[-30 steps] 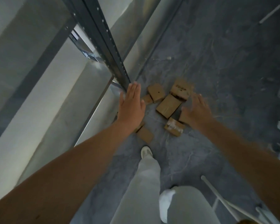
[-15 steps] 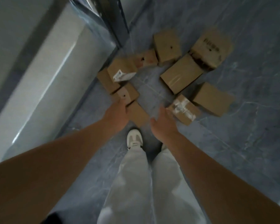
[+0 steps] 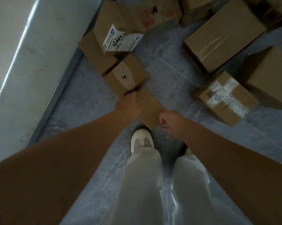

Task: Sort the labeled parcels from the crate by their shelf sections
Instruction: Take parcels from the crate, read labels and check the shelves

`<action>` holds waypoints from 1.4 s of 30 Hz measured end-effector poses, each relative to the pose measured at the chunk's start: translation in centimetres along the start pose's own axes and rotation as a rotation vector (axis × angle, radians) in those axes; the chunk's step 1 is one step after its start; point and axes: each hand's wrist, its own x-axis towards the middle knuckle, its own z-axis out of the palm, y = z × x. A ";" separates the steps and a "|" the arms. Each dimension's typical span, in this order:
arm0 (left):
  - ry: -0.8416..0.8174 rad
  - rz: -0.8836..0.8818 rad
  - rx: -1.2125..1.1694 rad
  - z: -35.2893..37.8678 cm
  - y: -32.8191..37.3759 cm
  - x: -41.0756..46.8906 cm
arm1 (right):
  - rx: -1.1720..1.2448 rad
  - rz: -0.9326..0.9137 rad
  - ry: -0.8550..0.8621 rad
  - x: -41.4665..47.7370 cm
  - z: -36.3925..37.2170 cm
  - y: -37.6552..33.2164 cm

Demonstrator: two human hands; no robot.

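Observation:
Several brown cardboard parcels lie on the grey floor. A flat parcel (image 3: 150,109) lies just ahead of my shoe. My left hand (image 3: 129,105) is closed on its far left edge, fingers tucked out of sight. My right hand (image 3: 170,123) is curled in a fist at its near right corner. Touching the flat parcel at its far end is a small box with a black mark (image 3: 126,75). Behind that sits a box with a white handwritten label (image 3: 115,38).
A taped box (image 3: 224,99), a long box (image 3: 223,33) and a bigger box (image 3: 274,78) lie to the right, and a red-printed box (image 3: 158,11) at the top. A pale panel (image 3: 23,65) runs along the left. My white shoe (image 3: 142,141) stands below the flat parcel.
I have bent down closer to the parcels, which now fill the upper view. Both hands have dropped from open above the floor to closed on the flat parcel.

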 end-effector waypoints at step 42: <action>0.881 0.964 -1.257 -59.3 11.9 -85.2 | -0.154 -1.904 -0.407 -107.3 1.0 -20.3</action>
